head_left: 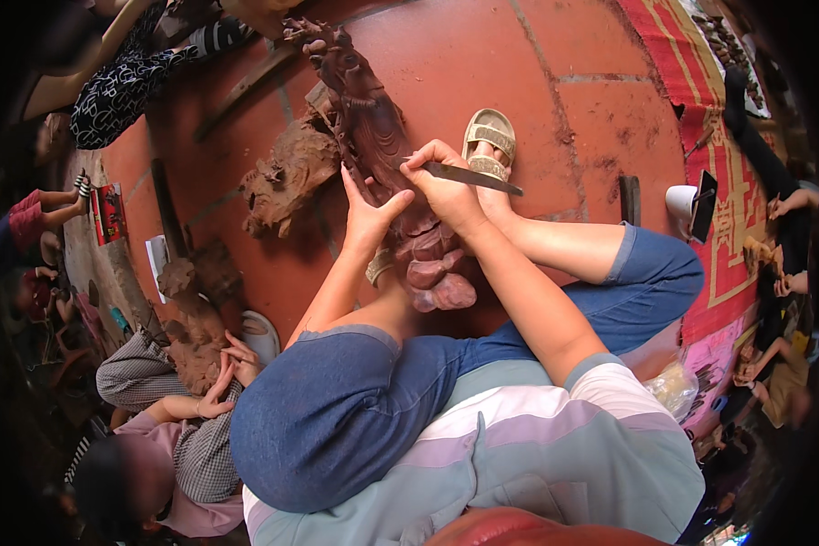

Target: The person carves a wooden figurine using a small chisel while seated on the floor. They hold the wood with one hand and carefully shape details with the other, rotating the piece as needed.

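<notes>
A long reddish-brown wooden statue (369,118), carved with a face and flowing grooves, extends away from me between my bent legs. Its rounded, lumpy base lies nearest to me. My left hand (369,217) grips the statue's left side partway down, thumb across it and fingers along its edge. On the other side, my right hand (441,187) is closed around a flat, dark file-like tool (478,176), whose free end points right, past my sandalled foot. The tool's other end is hidden in my fingers, close to the carved surface.
A rough carved wood piece (291,173) lies left of the statue on red floor tiles (446,64). At lower left, a person's hands (223,378) rest on another carving (196,332). A red patterned mat (723,218), white cup (680,199) and phone (703,207) are at right.
</notes>
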`<action>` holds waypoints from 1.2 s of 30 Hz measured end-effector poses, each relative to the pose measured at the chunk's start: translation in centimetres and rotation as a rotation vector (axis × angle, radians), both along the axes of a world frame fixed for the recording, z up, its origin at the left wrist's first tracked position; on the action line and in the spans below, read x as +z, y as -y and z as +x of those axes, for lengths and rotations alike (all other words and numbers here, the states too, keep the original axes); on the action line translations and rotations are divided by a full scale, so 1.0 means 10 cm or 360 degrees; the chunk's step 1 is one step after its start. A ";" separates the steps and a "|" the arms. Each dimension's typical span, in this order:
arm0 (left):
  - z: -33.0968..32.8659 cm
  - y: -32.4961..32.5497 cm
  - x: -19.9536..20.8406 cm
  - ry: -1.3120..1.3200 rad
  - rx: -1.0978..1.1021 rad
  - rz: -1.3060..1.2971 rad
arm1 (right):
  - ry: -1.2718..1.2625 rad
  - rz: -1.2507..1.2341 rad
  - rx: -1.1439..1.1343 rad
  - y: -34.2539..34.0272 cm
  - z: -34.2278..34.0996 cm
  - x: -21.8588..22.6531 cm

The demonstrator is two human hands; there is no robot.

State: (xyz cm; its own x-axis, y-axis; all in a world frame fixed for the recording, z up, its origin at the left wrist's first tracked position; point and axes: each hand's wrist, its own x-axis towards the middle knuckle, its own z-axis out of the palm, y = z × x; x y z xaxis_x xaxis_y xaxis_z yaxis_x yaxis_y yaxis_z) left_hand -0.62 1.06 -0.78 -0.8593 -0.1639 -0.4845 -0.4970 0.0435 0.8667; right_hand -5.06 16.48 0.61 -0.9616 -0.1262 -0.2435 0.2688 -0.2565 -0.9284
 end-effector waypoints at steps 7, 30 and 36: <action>-0.02 0.03 -0.02 0.0010 -0.0015 0.0120 | 0.0022 0.0271 0.0126 -0.03 -0.09 0.00; -0.02 -0.03 0.06 -0.0049 0.0004 0.0121 | -0.0126 0.0315 0.0681 -0.27 -0.40 0.16; -0.04 -0.02 0.04 -0.0111 -0.0018 0.0214 | -0.0283 0.0347 0.0457 -0.29 -0.41 0.14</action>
